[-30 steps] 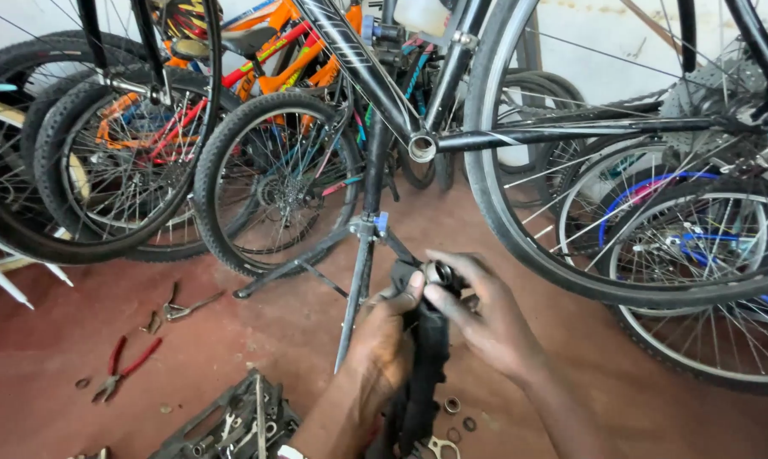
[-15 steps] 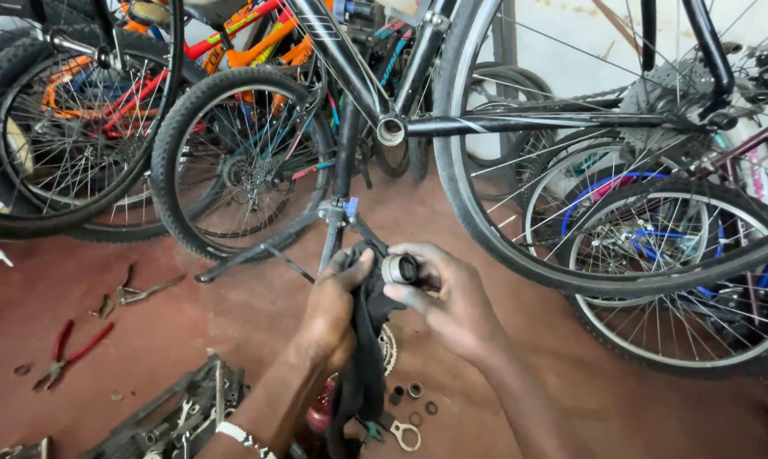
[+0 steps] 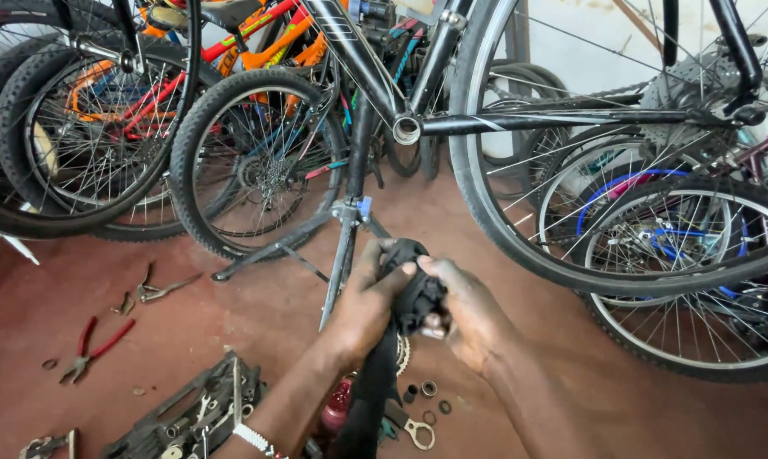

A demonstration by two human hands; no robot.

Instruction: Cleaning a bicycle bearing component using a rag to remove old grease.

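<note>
From the head camera, your left hand (image 3: 362, 302) and right hand (image 3: 464, 310) are pressed together around a black cloth (image 3: 413, 293), both gripping it closed, perhaps to wipe a small part hidden inside. They work above the red floor (image 3: 231, 314), near the bicycle stand (image 3: 345, 246); washers (image 3: 426, 391) and red-handled pliers (image 3: 90, 344) lie below, within reach.

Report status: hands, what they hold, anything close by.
Left hand and right hand both grip black cloth. Repair stand just ahead. Small rings on floor below.
</note>
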